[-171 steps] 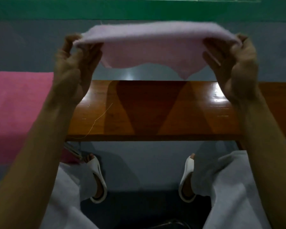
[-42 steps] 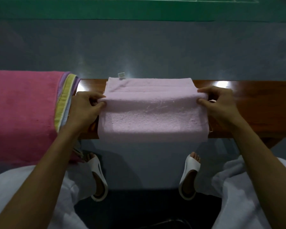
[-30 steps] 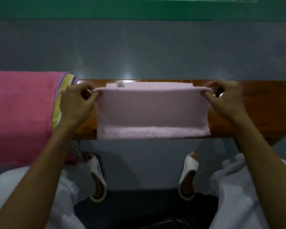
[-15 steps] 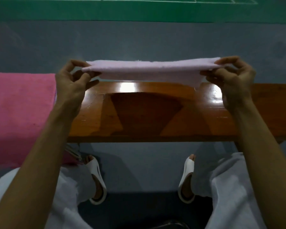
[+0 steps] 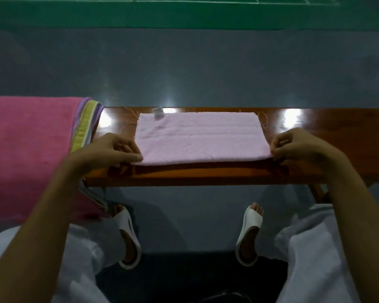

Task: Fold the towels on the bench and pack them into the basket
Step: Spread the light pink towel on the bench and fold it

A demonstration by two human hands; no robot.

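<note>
The left hand [image 5: 112, 149] and right hand [image 5: 298, 147] each pinch a near corner of the pale pink towel [image 5: 201, 138] lying flat on the wooden worktop [image 5: 206, 174], with a pink-topped stack of towels [image 5: 31, 138] draped just beside the left hand.

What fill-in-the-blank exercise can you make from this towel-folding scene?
1. The towel lies flat on the ____.
2. The left hand and right hand each pinch one of its near ____.
3. Its tag sits at the ____ left corner.
4. The pile lies to the towel's ____.
Missing words: bench; corners; far; left.
</note>
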